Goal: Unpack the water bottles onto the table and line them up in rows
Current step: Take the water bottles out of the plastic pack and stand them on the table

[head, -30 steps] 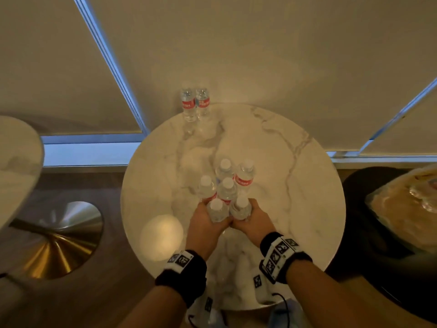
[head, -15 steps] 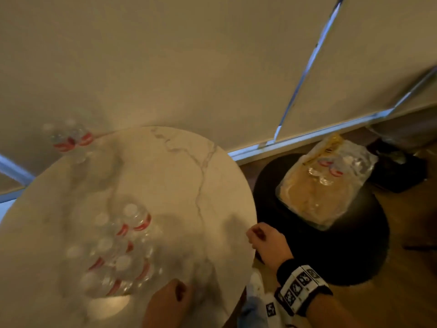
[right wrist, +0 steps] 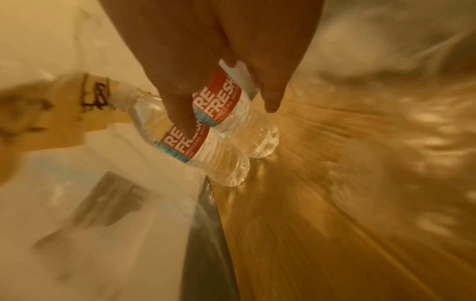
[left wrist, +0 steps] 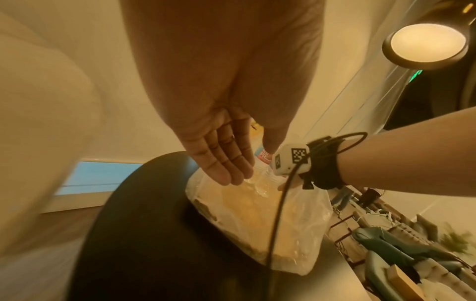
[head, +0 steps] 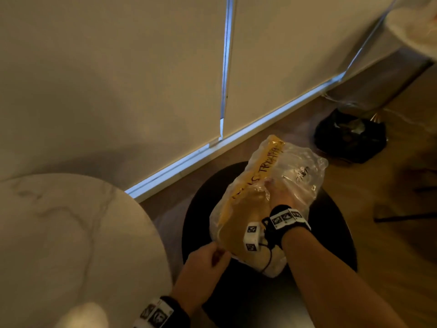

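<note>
A plastic-wrapped pack (head: 279,176) with a cardboard tray lies on a black round stool (head: 331,233) to the right of the marble table (head: 71,233). My right hand (head: 281,192) is inside the wrap. In the right wrist view its fingers and thumb (right wrist: 226,118) close round a clear water bottle (right wrist: 224,97) with a red label, and a second bottle (right wrist: 195,146) lies against it. My left hand (head: 205,259) is at the pack's near left edge. In the left wrist view its fingers (left wrist: 226,179) are straight and hold nothing. The bottles on the table are out of view.
A dark bag (head: 350,138) sits on the wooden floor beyond the stool. Blinds and a window frame (head: 224,67) run behind both tables. A second pale tabletop (head: 416,24) shows at the top right corner.
Both hands have left the bottles grouped on the marble table. The view has swung right to the stool. My right hand has gone into the pack and my left has come to its edge.
</note>
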The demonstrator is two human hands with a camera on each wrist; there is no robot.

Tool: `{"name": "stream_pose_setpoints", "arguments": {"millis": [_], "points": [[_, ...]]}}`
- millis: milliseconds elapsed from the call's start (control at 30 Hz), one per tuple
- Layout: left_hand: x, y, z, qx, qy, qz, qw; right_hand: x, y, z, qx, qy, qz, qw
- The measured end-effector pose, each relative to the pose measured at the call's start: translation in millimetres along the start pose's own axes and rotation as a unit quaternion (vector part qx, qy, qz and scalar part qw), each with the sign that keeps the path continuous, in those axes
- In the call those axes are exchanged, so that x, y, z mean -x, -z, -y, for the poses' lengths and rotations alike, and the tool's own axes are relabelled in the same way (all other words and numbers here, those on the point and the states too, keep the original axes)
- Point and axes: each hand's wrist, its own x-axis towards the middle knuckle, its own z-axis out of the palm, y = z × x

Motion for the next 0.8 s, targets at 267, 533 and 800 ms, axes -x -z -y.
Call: {"name": "stream_pose_setpoints", "arguments": {"millis": [267,533,800], "points": [[-102,-15,-47,-0.09,-0.03,-0.014,0.995,-6,11,-29,0.097,0.081,0.022,0.992],[-161,-34,-118,-0.15,0.022,-0.027,0.988,43,39,-72,0.053,0.138,0.185,0.972],[-186,-47,-142,-0.097,0.001,-0.029,0.995,58,81,-100,0.033,0.2,0.169,0.965]]}}
